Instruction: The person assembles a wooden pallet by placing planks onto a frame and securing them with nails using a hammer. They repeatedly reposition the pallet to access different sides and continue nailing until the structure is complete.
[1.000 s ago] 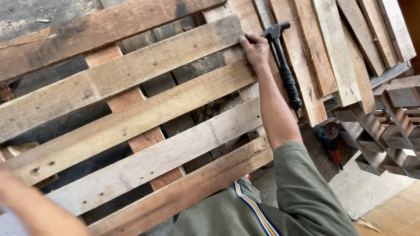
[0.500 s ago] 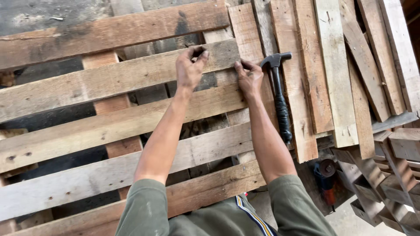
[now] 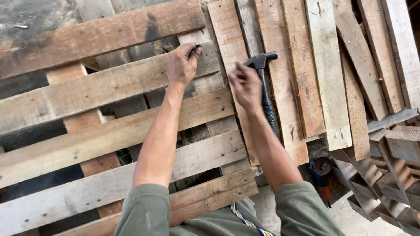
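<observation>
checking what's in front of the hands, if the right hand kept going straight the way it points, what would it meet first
Most likely the black-handled claw hammer lying on the loose pale wooden planks: the right hand points up and away, right beside the hammer's metal head. Depth is unclear, so it could slide past onto the planks.

2 hands: left hand (image 3: 183, 64), right hand (image 3: 246, 86). 1 hammer (image 3: 264, 83). 1 pallet (image 3: 109, 140) w/ approx 5 top slats. 1 angle grinder (image 3: 322, 175). Loose boards (image 3: 326, 74): approx 7.

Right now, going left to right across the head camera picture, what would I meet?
Wooden pallet → left hand pinching something small and dark → right hand → hammer → loose planks → stacked wooden blocks.
</observation>
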